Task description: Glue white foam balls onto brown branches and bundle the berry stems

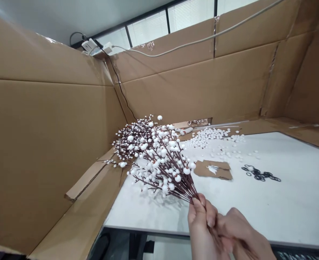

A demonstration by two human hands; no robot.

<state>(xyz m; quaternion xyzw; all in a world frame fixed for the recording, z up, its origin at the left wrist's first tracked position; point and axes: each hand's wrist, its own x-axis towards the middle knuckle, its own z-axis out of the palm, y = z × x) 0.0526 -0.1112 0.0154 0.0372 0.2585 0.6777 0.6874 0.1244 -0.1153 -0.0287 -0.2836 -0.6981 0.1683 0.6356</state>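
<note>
My left hand [201,225] is closed around the gathered stems of a bunch of dark twigs with white berries [162,159]. The bunch fans up and to the left above the white table [292,206]. My right hand [243,234] sits just to the right of the left one, pressed against it, fingers curled at the stem ends. What the right fingers hold is hidden behind the left hand.
Loose white balls [210,137] lie scattered at the back of the table. A torn cardboard scrap [213,169] and a small heap of black rubber rings [262,175] lie right of the bunch. Cardboard walls [40,144] enclose the table. A cable and adapter [90,45] hang over the top.
</note>
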